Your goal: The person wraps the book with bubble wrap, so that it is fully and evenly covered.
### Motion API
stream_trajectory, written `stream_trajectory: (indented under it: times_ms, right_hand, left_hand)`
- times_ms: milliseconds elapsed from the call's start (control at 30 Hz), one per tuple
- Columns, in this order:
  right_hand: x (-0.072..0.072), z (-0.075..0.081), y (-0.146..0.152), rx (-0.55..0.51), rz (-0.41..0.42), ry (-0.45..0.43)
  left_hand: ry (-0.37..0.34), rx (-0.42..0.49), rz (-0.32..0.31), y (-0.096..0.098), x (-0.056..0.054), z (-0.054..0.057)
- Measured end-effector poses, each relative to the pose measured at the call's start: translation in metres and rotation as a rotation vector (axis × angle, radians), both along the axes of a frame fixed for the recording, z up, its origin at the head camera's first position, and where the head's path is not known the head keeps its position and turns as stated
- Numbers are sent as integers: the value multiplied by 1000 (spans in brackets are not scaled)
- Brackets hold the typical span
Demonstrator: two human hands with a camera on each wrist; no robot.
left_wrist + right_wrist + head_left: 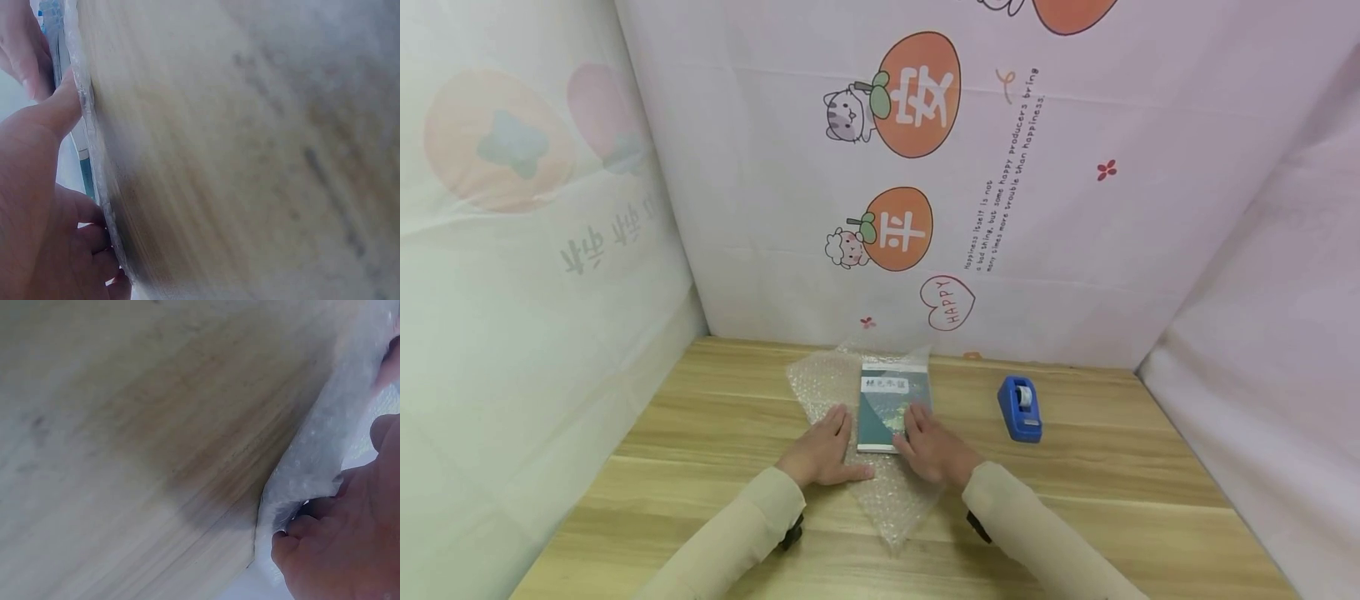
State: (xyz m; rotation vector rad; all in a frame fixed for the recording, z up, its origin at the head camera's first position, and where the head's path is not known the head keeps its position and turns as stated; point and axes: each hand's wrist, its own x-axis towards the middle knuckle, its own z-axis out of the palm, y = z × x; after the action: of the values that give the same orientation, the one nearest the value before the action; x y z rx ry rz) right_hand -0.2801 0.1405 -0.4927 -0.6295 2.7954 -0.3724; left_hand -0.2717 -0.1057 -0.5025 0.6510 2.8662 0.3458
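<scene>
Head view: on wood-grain table (1075, 517), teal book (878, 421) flat atop bubble wrap (891, 504), between both hands. At its left, left hand (823, 450) with fingers straight, thumb spread, on the wrap, with nothing gripped. Over its right side, right hand (938, 446) with fingers extended in light touch, likewise without grip. Well apart to the right, blue tape dispenser (1021, 410). Left wrist view: thumb and fingers along the wrap's edge. Right wrist view: fingers loosely bent beside raised wrap.
</scene>
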Motion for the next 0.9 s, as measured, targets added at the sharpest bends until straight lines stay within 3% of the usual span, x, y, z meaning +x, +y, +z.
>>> stream_trajectory:
  times_ms: [200, 600, 733, 900]
  right_hand:
    - [12, 2, -2, 73, 58, 46]
    - [22, 3, -2, 114, 86, 20]
    - [22, 5, -3, 120, 95, 0]
    - [20, 4, -3, 114, 95, -9]
  left_hand:
    - [6, 2, -3, 0, -1, -1]
    - [-14, 13, -17, 0, -1, 2]
    - [-59, 74, -13, -4, -4, 4]
    - [-135, 258, -31, -18, -13, 7]
